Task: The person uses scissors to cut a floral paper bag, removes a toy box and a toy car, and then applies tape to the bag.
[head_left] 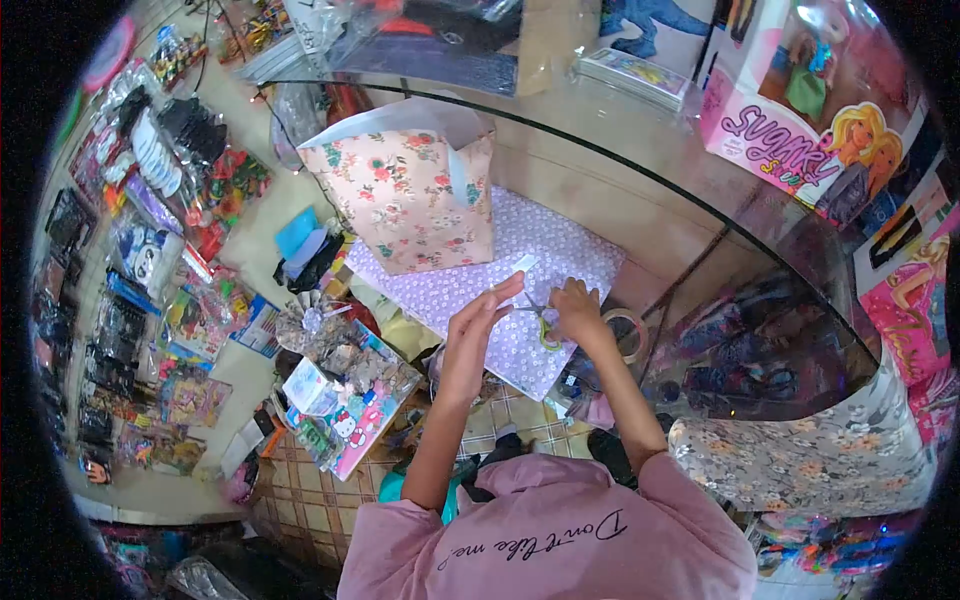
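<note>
My right hand [577, 312] is closed on scissors with yellow-green handles [550, 332], whose blades point left toward my other hand. My left hand [478, 325] is raised with its fingers together. A small whitish strip [523, 264], probably tape, shows at its fingertips. Both hands are over a purple sheet of flower-patterned paper [575, 235] lying on the glass counter. On the sheet's far left part stands a pink floral paper bag [410, 205], its top open and showing a white inside. A roll of tape [632, 335] lies right of my right hand.
The curved glass edge [600, 155] crosses behind the bag. A boxed doll [800, 130] stands at the far right. Left of the sheet are a Hello Kitty item [350, 430] and a blue card [296, 235]. Many small packaged goods [200, 290] cover the left side.
</note>
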### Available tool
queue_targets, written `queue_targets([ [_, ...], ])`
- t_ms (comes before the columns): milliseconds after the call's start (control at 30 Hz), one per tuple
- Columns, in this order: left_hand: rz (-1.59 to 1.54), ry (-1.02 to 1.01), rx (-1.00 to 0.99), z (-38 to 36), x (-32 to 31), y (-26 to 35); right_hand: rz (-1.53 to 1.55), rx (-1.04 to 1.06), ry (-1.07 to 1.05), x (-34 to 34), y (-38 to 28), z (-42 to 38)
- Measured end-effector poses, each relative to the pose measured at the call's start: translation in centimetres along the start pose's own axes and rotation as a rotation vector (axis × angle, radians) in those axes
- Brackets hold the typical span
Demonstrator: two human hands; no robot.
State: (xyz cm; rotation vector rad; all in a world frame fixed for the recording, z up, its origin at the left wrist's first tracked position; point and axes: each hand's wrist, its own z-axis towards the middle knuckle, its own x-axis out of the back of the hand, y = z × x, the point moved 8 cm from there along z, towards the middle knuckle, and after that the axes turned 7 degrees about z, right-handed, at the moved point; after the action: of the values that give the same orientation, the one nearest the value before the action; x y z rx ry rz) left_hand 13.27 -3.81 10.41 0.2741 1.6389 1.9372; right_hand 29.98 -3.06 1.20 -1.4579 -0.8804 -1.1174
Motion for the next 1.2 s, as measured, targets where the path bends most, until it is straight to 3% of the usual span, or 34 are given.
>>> queue_targets([
  [67, -0.02, 0.036, -0.051, -0.4, 0.7, 0.7, 0.191, 0.152, 0.079, 1.6, -0.8, -0.5],
  [200, 0.007, 0.143, -0.093, -1.5, 1.4, 2.4, 1.104, 0.41, 0.154, 8.3, -7.2, -3.3],
  [300, 0.011, 0.122, -0.199, -1.8, 2.0, 2.4, 1.159, 0.49, 0.062, 9.0, -9.4, -4.9],
  [433, -0.039, 0.115, -0.179, -1.1, 2.3, 2.4, 1.207, 0.547, -0.01, 9.5, -10.9, -4.7],
  [567, 0.156, 0.111, -0.29, -0.1, 3.2, 4.3, 1.119, 0.577, 0.016, 11.1, -11.2, -3.2],
  [667, 0.36, 0.099, -0.449, 1.2, 4.3, 6.9, 1.027, 0.627, 0.247, 15.4, -11.4, -2.1],
  [800, 0.644, 0.068, -0.644, 3.4, 5.1, 12.7, 0.812, 0.503, 0.551, 19.7, -9.7, 1.6],
  [833, 0.777, 0.065, -0.695, 4.0, 5.1, 14.1, 0.568, 0.544, 0.64, 20.7, -9.8, 2.4],
  [933, 1.092, -0.043, -0.835, 6.5, 4.0, 16.8, 0.36, 0.493, 0.499, 20.5, -9.4, 6.3],
  [1067, 1.388, -0.153, -0.978, 9.7, 2.6, 17.0, 0.333, 0.374, 0.247, 18.8, -9.1, 9.6],
  [1200, 1.435, -0.206, -1.034, 11.7, 2.5, 16.3, 0.19, 0.541, 0.247, 19.0, -10.1, 10.5],
])
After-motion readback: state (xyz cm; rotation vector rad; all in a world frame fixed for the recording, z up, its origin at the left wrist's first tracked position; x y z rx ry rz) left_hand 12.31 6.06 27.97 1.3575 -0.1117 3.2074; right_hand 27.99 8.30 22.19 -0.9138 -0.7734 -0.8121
